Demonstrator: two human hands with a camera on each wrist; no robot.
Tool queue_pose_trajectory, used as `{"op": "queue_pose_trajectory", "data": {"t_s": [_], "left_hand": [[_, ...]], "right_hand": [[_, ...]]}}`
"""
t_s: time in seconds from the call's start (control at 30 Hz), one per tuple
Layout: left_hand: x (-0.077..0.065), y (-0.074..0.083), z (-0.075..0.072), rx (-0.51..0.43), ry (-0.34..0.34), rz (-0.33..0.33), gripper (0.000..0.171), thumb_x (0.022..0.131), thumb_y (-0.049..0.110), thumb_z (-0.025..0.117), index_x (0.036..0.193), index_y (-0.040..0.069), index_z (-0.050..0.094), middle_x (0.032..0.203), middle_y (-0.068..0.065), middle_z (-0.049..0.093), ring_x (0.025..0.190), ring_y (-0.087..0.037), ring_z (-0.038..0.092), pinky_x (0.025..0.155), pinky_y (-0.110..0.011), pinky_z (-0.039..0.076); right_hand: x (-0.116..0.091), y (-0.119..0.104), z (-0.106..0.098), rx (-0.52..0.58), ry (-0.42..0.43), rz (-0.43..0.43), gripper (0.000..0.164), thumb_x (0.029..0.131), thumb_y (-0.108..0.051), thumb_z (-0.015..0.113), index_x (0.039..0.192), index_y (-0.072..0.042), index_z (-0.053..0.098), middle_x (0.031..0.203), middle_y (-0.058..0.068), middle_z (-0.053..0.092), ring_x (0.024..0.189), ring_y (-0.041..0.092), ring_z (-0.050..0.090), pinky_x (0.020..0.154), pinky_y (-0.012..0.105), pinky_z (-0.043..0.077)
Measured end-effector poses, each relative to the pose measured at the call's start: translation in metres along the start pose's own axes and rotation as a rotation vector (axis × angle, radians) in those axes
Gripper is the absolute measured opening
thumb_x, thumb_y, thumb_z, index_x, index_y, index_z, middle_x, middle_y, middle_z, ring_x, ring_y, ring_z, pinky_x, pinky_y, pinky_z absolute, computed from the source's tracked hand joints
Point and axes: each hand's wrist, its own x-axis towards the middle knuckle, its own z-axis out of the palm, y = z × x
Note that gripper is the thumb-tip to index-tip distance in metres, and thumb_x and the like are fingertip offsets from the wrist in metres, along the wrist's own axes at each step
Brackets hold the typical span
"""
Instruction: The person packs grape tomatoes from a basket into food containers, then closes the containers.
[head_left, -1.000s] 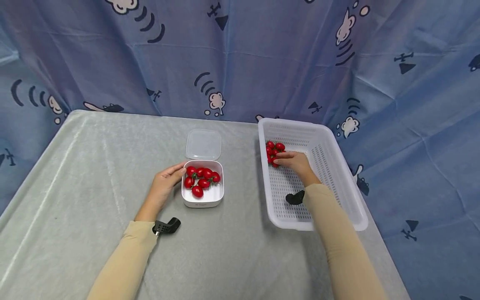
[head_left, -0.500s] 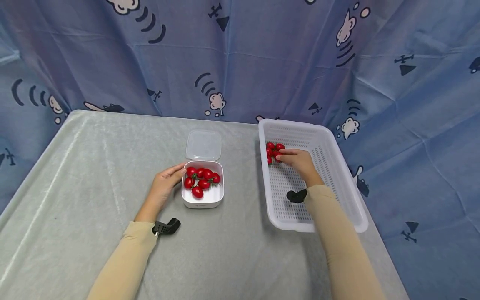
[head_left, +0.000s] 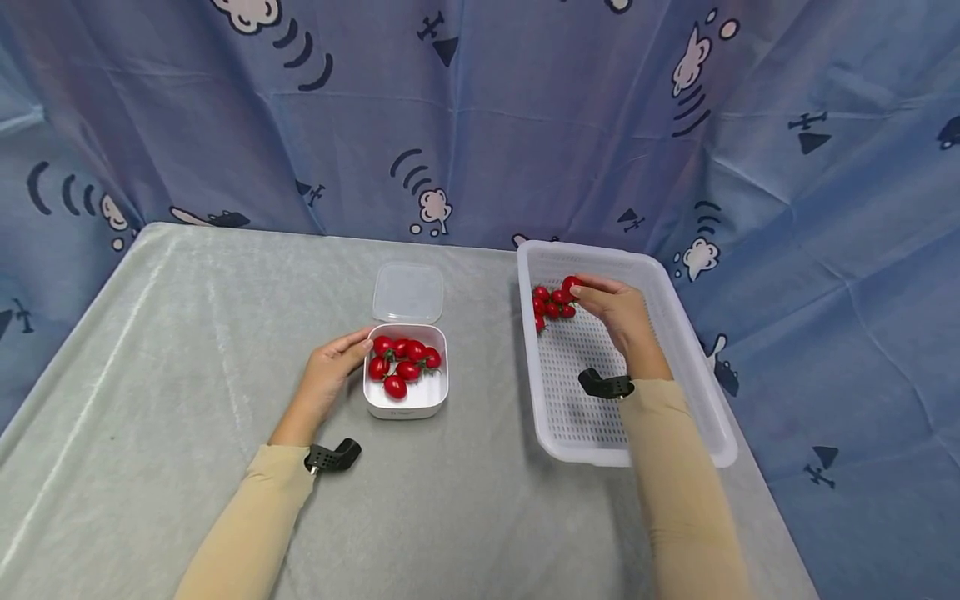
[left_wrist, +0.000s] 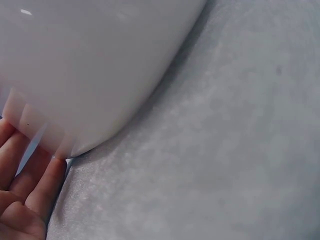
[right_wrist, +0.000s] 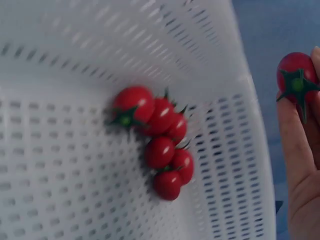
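My right hand (head_left: 621, 315) pinches a red cherry tomato (head_left: 572, 285) between thumb and fingertips, raised over the white slotted basket (head_left: 528, 367). The right wrist view shows the held tomato (right_wrist: 297, 80) with its green star-shaped calyx. Below, several more cherry tomatoes (right_wrist: 160, 152) cluster at the basket's wall. My left hand (head_left: 330, 367) rests against the left side of a small white square container (head_left: 405, 408), its fingers fairly straight. In the left wrist view, the fingertips (left_wrist: 57, 165) touch the container's glossy wall (left_wrist: 100, 65). Several cherry tomatoes (head_left: 408, 370) lie inside that container.
A translucent square lid (head_left: 408, 292) lies flat just behind the small container. Grey cloth (head_left: 480, 500) covers the table, and a blue patterned curtain (head_left: 480, 125) hangs behind it. Both wrists wear black camera mounts (head_left: 333, 455).
My right hand has taken a cherry tomato from the cluster in the basket and lifted it up and slightly to the right. The left hand and small container stay in place.
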Motion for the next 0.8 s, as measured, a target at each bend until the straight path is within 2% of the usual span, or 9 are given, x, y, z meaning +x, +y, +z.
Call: {"op": "queue_pose_trajectory", "data": {"t_s": [0.07, 0.13, 0.23, 0.33, 0.43, 0.57, 0.67, 0.8], "left_hand": [[-0.001, 0.0, 0.0, -0.001, -0.001, 0.007, 0.05, 0.098, 0.028, 0.064, 0.138, 0.0, 0.057, 0.108, 0.026, 0.067, 0.11, 0.009, 0.059, 0.098, -0.012, 0.048], [-0.001, -0.001, 0.0, -0.007, -0.002, 0.015, 0.049, 0.098, 0.026, 0.064, 0.138, -0.001, 0.056, 0.107, 0.027, 0.067, 0.109, 0.009, 0.06, 0.098, -0.012, 0.049], [0.0, -0.002, 0.0, -0.009, -0.006, 0.028, 0.049, 0.099, 0.025, 0.062, 0.138, -0.004, 0.055, 0.105, 0.027, 0.067, 0.107, 0.008, 0.06, 0.096, -0.012, 0.049], [0.001, -0.002, 0.001, -0.014, -0.003, 0.028, 0.049, 0.099, 0.025, 0.063, 0.137, -0.004, 0.055, 0.103, 0.027, 0.067, 0.106, 0.009, 0.061, 0.095, -0.011, 0.05], [0.001, -0.002, 0.0, -0.015, -0.006, 0.029, 0.05, 0.099, 0.026, 0.063, 0.138, -0.004, 0.055, 0.104, 0.026, 0.067, 0.106, 0.009, 0.061, 0.095, -0.011, 0.05], [0.001, -0.003, 0.0, -0.02, -0.007, 0.025, 0.049, 0.099, 0.025, 0.063, 0.137, -0.005, 0.055, 0.104, 0.026, 0.067, 0.106, 0.009, 0.061, 0.096, -0.011, 0.05], [0.001, -0.002, 0.0, -0.022, -0.006, 0.024, 0.049, 0.099, 0.025, 0.063, 0.137, -0.005, 0.055, 0.104, 0.026, 0.067, 0.106, 0.009, 0.061, 0.095, -0.011, 0.05], [0.001, -0.002, 0.0, -0.021, -0.012, 0.03, 0.051, 0.099, 0.027, 0.063, 0.138, -0.005, 0.054, 0.106, 0.026, 0.067, 0.107, 0.009, 0.06, 0.096, -0.011, 0.049]], "right_hand": [[-0.003, -0.003, 0.001, 0.053, 0.0, -0.004, 0.02, 0.086, -0.018, 0.079, 0.105, -0.017, 0.077, 0.097, -0.012, 0.072, 0.093, 0.003, 0.069, 0.091, 0.018, 0.055], [-0.007, -0.006, 0.003, 0.062, -0.013, -0.011, 0.016, 0.086, -0.018, 0.079, 0.101, -0.02, 0.077, 0.097, -0.012, 0.072, 0.093, 0.005, 0.069, 0.096, 0.021, 0.055], [-0.014, -0.011, 0.008, 0.031, -0.043, -0.025, 0.022, 0.087, -0.019, 0.078, 0.109, -0.015, 0.076, 0.097, -0.013, 0.072, 0.096, 0.005, 0.068, 0.11, 0.033, 0.048], [-0.02, -0.015, 0.015, 0.005, -0.075, -0.051, 0.033, 0.088, -0.017, 0.077, 0.119, -0.009, 0.072, 0.096, -0.015, 0.072, 0.098, 0.004, 0.068, 0.114, 0.039, 0.044], [-0.025, -0.019, 0.022, -0.01, -0.101, -0.077, 0.035, 0.088, -0.015, 0.076, 0.121, -0.006, 0.071, 0.094, -0.016, 0.073, 0.097, 0.004, 0.067, 0.107, 0.031, 0.049], [-0.03, -0.022, 0.032, -0.03, -0.128, -0.106, 0.022, 0.089, -0.013, 0.075, 0.111, -0.015, 0.076, 0.092, -0.017, 0.074, 0.091, 0.005, 0.067, 0.086, 0.02, 0.054], [-0.034, -0.024, 0.039, -0.028, -0.153, -0.121, 0.018, 0.087, -0.01, 0.076, 0.101, -0.021, 0.077, 0.09, -0.015, 0.074, 0.085, 0.006, 0.068, 0.08, 0.019, 0.056], [-0.038, -0.027, 0.048, -0.037, -0.179, -0.149, 0.02, 0.086, -0.008, 0.077, 0.1, -0.021, 0.077, 0.086, -0.015, 0.074, 0.082, 0.004, 0.067, 0.075, 0.018, 0.057]]}}
